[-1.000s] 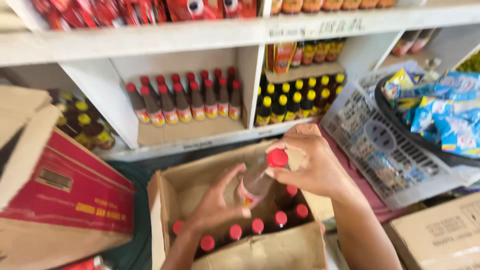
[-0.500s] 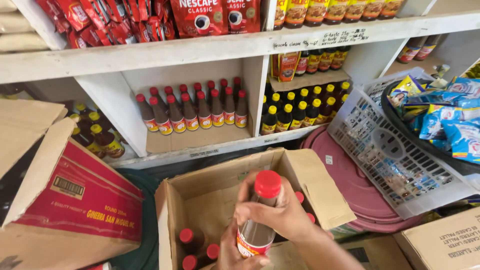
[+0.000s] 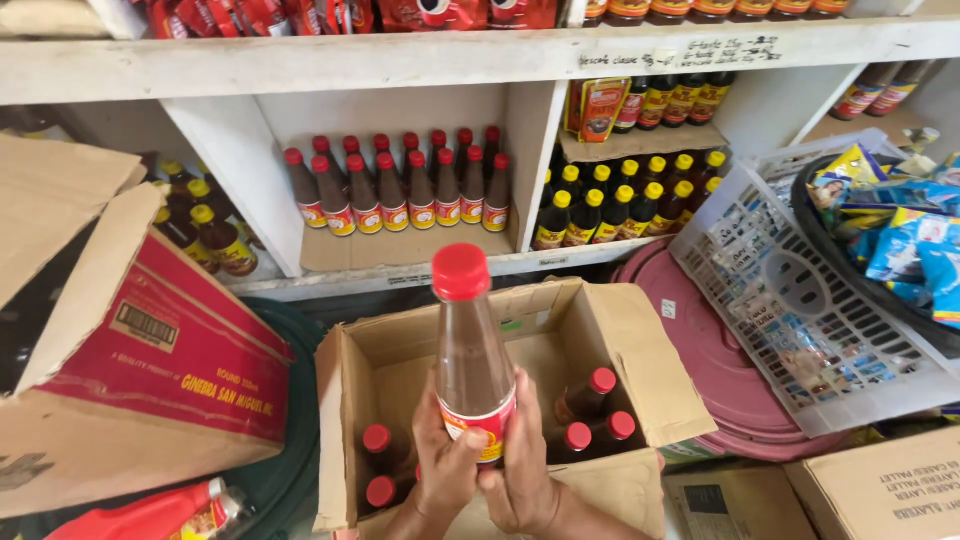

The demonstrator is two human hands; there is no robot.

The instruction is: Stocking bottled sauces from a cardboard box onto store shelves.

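Before white shelves [image 3: 300, 75] stocked with matching red-capped bottles, the left hand [image 3: 445, 470] and right hand [image 3: 520, 465] hold a sauce bottle [image 3: 470, 350] upright above the open carton [image 3: 640, 360], fingers clamped round its base for steadiness.

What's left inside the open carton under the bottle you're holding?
Inside the open carton five red-capped bottles show: two at left, three at right. Bare cardboard shows behind. The held bottle and both hands cover the middle, so more may sit there.

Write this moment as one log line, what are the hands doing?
left hand: gripping red-capped brown sauce bottle | right hand: gripping same bottle | bottle: upright above open cardboard box
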